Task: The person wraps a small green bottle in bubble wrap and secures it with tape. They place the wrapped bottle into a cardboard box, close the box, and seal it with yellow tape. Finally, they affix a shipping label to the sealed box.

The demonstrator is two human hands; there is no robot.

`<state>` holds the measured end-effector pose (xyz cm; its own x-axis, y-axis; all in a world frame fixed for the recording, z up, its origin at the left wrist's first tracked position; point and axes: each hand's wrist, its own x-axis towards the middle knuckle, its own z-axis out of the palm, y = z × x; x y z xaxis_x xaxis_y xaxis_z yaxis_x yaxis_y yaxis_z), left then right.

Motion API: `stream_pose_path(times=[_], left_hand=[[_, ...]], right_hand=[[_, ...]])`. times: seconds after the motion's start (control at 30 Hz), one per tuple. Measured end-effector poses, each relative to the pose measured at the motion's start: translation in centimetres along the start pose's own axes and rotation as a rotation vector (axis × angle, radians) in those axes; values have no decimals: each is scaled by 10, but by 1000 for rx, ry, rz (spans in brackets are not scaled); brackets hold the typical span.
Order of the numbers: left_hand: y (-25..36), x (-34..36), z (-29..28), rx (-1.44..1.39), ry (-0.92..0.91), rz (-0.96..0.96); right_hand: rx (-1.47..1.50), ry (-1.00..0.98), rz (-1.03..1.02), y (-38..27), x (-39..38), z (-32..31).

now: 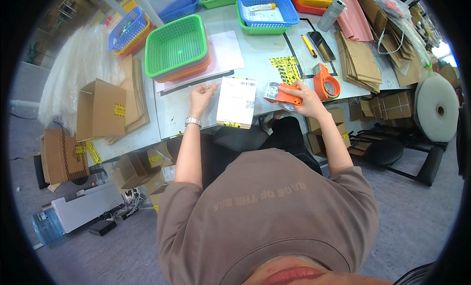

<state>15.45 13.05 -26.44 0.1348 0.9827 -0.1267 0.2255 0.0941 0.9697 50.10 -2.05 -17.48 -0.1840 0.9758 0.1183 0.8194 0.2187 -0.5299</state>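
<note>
My right hand point(308, 99) grips an orange tape dispenser point(289, 90), whose clear-tape end lies toward the parcel. A small cardboard parcel point(230, 101) rests at the table's front edge, with a white printed label on top and yellow-black tape at its near and far ends. Just left of the parcel, my left hand point(203, 95) is raised with thumb and fingers pinched together, apart from it. Anything between those fingertips is too small to make out. A second orange tape dispenser point(324, 84) stands right of my right hand.
Stacked green and red baskets point(176, 47) stand at the back left, a blue basket point(268, 9) at the back middle. A yellow cutter point(309, 46), a phone point(322, 46) and flat cardboard point(358, 62) lie right. An opened carton point(100, 108) sits left; a chair point(385, 151) is right.
</note>
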Motion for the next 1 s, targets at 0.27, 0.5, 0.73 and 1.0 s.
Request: stream_pose_path(times=[0.27,0.5,0.73,1.0], left_hand=[[-32,-16,29,440,131,110],[-25,-4,-2,281,95,230],[76,-29,45,827,2,809],[55,-35,55,1061,-176,753]], right_hand=[[-40,-35,-28,0,9,24],[-67,-40,-34,-5,13,24],[-66,0,3,-54,3,45],[-86,39,66,-54,-45,43]])
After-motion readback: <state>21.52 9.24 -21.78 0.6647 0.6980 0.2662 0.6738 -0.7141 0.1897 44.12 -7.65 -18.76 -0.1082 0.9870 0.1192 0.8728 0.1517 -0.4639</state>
